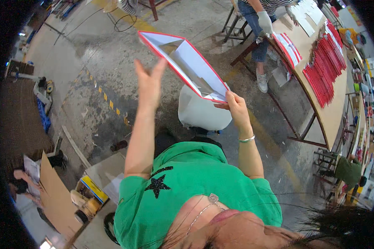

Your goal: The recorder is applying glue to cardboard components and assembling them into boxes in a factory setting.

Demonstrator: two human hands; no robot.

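Note:
A shallow cardboard box (197,66), red outside and white inside, is held up tilted in front of me, its hollow side facing me. My right hand (237,108) grips its near right corner, fingers and thumb closed on the rim. At the box's left edge is my left hand (148,83), slightly blurred, its fingers spread. One of its fingers reaches the red edge, though I cannot tell whether it touches. Below the box stands a rounded white object (201,110), partly hidden by it.
At the right, a long table (324,118) carries many stacked red pieces (326,66). A co-worker's gloved hand (265,23) is at that table beside red-and-white pieces (287,49). Lower left are a brown cardboard sheet (56,195), a yellow box (93,189) and tape rolls (85,204).

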